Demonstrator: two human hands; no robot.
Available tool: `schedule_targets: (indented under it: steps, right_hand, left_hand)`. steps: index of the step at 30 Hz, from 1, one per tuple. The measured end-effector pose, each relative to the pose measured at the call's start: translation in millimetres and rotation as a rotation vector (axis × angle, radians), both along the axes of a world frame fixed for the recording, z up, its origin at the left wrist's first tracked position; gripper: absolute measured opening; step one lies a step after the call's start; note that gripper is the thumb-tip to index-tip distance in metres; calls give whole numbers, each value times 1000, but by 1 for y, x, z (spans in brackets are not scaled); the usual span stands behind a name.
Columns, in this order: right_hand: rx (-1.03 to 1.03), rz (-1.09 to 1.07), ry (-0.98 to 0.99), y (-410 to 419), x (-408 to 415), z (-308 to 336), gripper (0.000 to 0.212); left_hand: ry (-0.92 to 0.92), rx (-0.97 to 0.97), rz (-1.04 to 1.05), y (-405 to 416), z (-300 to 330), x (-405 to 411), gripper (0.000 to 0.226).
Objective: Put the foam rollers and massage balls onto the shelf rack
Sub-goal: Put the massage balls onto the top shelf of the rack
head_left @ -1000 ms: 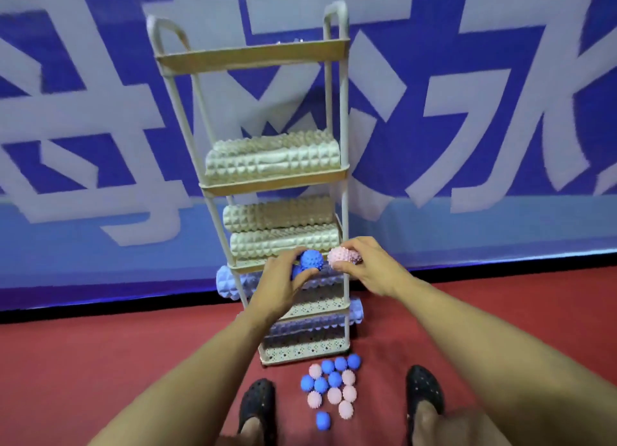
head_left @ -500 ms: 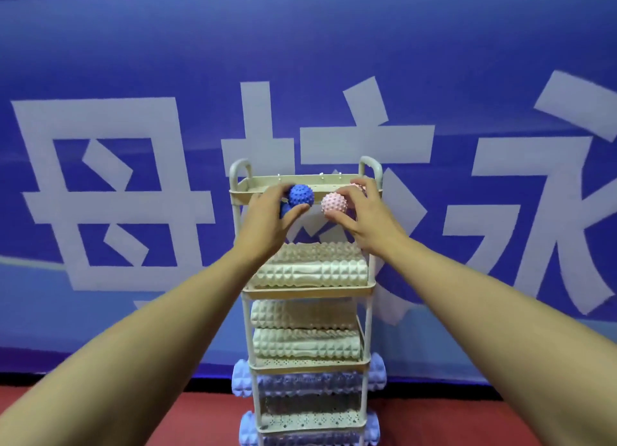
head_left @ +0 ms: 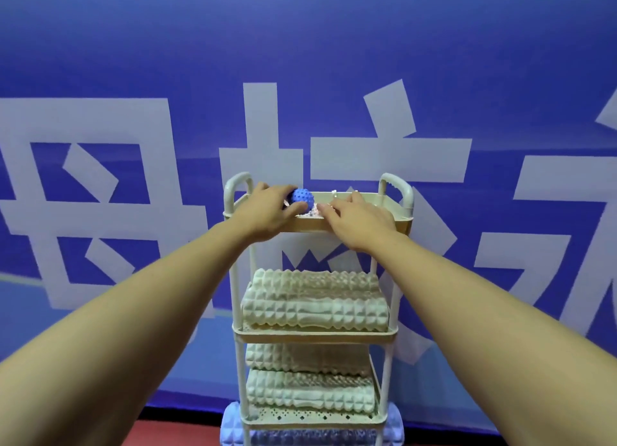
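A cream shelf rack [head_left: 395,337] stands against the blue wall. Over its top tray [head_left: 397,208], my left hand [head_left: 270,211] grips a blue spiky massage ball [head_left: 302,197] above the tray's left part. My right hand [head_left: 359,220] lies palm down over the tray's middle, fingertips on a pink spiky massage ball [head_left: 313,213] that is mostly hidden behind the tray rim. Cream foam rollers [head_left: 314,308] fill the second shelf, more cream rollers [head_left: 310,394] the third. A light blue roller [head_left: 232,429] sticks out at the lowest visible level.
The blue banner wall [head_left: 334,61] with large white characters is right behind the rack. A strip of red floor [head_left: 180,434] shows at the bottom. The rack's two loop handles [head_left: 395,183] rise beside the top tray.
Both hands have risen with the balls from the lower shelves to the top tray and now reach over its rim. The view has tilted up, so the balls on the floor are out of sight.
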State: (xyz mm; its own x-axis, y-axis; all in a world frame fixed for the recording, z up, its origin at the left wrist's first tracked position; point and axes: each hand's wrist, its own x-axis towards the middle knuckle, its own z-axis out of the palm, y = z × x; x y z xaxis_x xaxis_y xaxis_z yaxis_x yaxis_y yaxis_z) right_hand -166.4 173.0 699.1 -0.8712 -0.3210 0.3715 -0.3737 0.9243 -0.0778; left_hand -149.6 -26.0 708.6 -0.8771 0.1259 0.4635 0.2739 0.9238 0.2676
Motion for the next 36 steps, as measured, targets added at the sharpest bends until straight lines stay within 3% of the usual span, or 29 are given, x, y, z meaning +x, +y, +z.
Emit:
schedule_targets:
  steps: [7, 10, 19, 24, 28, 36]
  right_hand:
    - [-193, -69, 70, -5, 4, -6, 54]
    - [-205, -62, 157, -4, 5, -10, 55]
    - [-308, 96, 330, 17, 25, -31, 46]
    - [-189, 260, 449, 29, 52, -60, 38]
    - [-126, 286, 426, 38, 72, -98, 39]
    - [-9, 208, 68, 64, 114, -236, 50]
  left_hand:
    - [-45, 4, 17, 6, 3, 1, 46]
    - [31, -15, 65, 7, -1, 10, 54]
    - [320, -109, 65, 5, -25, 44, 43]
    - [437, -140, 11, 17, -58, 67, 40]
    - [397, -126, -15, 32, -105, 88, 40]
    - [97, -132, -57, 48, -266, 138, 45]
